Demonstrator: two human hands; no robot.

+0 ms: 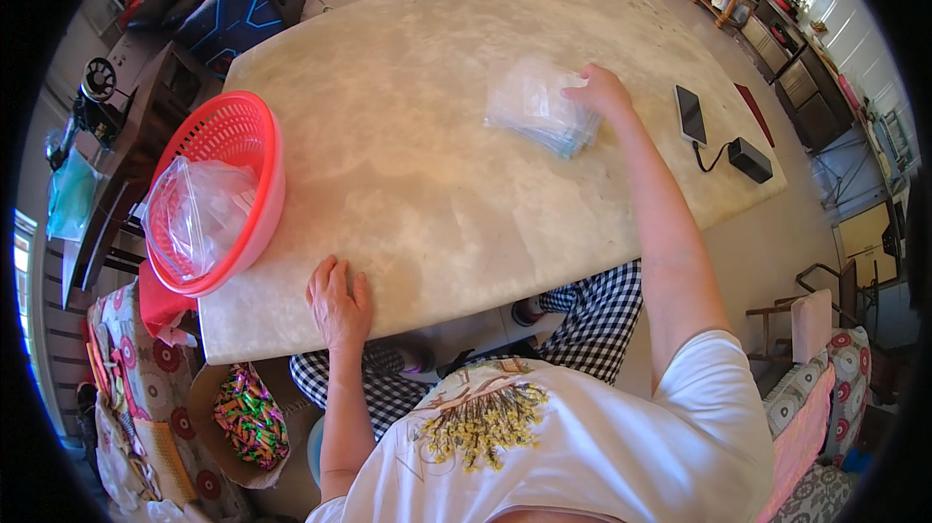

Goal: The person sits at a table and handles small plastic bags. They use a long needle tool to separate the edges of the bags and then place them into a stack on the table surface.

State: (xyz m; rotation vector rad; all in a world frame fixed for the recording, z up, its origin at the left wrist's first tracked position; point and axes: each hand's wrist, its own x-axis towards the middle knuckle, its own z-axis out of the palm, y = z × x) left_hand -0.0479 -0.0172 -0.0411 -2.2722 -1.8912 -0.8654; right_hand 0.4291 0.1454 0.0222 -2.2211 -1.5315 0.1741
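Note:
My right hand (pixel 601 92) reaches far over the table and pinches the upper right corner of a stack of clear plastic bags (pixel 535 104). The bags lie flat and slightly fanned; how many sheets are between my fingers is hidden. Near the table's front edge, my left hand (pixel 341 308) rests palm down on the marbled tabletop (pixel 408 181), holding nothing, its fingers a little apart. To the left of it stands a red plastic colander basket (pixel 271 214), tilted in view, with clear plastic bags (pixel 200 214) bunched inside.
A phone (pixel 689 114) lies at the table's right, joined by a short cable to a black power bank (pixel 750 160). Below the table's left corner, a cardboard box (pixel 204 406) holds many small shiny wrapped pieces (pixel 250 417). A sewing machine (pixel 98 112) stands beyond the basket.

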